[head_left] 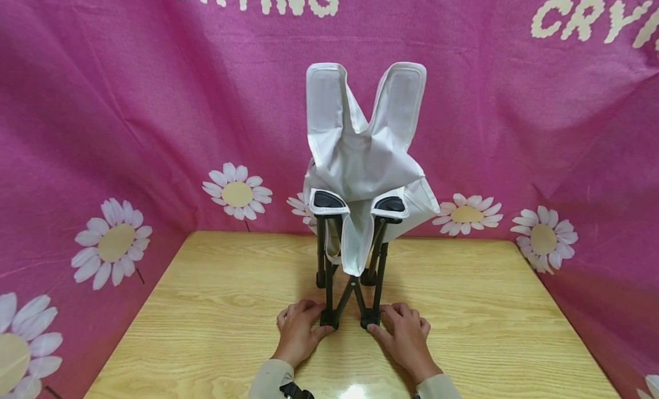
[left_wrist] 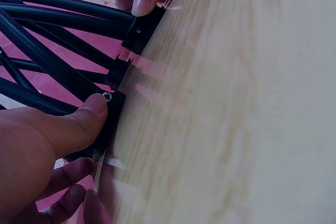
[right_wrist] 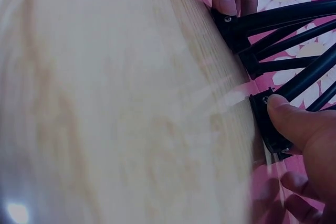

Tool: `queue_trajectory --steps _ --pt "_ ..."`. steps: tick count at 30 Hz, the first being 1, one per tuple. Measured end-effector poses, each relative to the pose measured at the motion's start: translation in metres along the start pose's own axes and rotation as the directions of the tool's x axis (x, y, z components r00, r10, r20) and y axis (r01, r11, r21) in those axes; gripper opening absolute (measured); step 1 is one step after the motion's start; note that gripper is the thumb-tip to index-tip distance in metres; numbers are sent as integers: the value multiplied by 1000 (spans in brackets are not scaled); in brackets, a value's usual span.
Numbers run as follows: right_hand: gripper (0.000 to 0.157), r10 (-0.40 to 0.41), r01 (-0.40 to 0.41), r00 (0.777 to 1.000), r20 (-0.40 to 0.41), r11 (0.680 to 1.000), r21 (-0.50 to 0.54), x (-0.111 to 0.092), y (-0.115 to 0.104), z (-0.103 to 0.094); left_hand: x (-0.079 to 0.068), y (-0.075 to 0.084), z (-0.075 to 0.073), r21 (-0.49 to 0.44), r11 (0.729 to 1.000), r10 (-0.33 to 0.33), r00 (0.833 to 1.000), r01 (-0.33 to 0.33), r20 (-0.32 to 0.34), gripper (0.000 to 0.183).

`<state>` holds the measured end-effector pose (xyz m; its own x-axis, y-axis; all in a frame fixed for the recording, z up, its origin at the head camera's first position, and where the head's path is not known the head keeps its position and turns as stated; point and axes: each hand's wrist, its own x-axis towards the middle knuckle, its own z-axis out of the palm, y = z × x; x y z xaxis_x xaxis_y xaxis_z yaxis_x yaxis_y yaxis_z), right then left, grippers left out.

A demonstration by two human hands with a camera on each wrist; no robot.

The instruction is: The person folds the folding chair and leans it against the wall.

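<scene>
A small folding chair (head_left: 355,164) with white fabric and black crossed legs stands partly folded on the table, its two back flaps pointing up. My left hand (head_left: 300,332) pinches the near left foot (head_left: 329,318), thumb on the near side beside a screw. On the other side, my right hand (head_left: 407,337) grips the near right foot (head_left: 368,318) the same way. In the left wrist view the left thumb (left_wrist: 92,111) presses the black plastic foot. The right wrist view has the right thumb (right_wrist: 278,111) over the other foot's screw. Two far feet rest behind.
The wood-grain table (head_left: 216,307) reaches back to a pink cloth backdrop (head_left: 247,102) with daisies and lettering, which also hangs at both sides. Black seat corner caps (head_left: 389,204) sit in white fabric pockets above the legs.
</scene>
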<state>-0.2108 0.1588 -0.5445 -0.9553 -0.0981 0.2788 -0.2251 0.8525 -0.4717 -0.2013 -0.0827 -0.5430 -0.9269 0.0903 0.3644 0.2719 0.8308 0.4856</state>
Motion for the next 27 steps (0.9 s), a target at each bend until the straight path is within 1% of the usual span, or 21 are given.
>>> queue_trajectory --steps 6,12,27 --pt "46 2 -2 1000 -2 1000 3 1 0 1 1 0 -1 0 1000 -10 1000 10 3 45" --pt "44 9 -9 1000 -12 1000 10 3 -1 2 4 0 1 8 1000 -18 1000 18 -9 46" --pt "45 20 -20 1000 16 1000 7 11 -1 2 10 -1 4 12 999 -32 999 32 -3 48"
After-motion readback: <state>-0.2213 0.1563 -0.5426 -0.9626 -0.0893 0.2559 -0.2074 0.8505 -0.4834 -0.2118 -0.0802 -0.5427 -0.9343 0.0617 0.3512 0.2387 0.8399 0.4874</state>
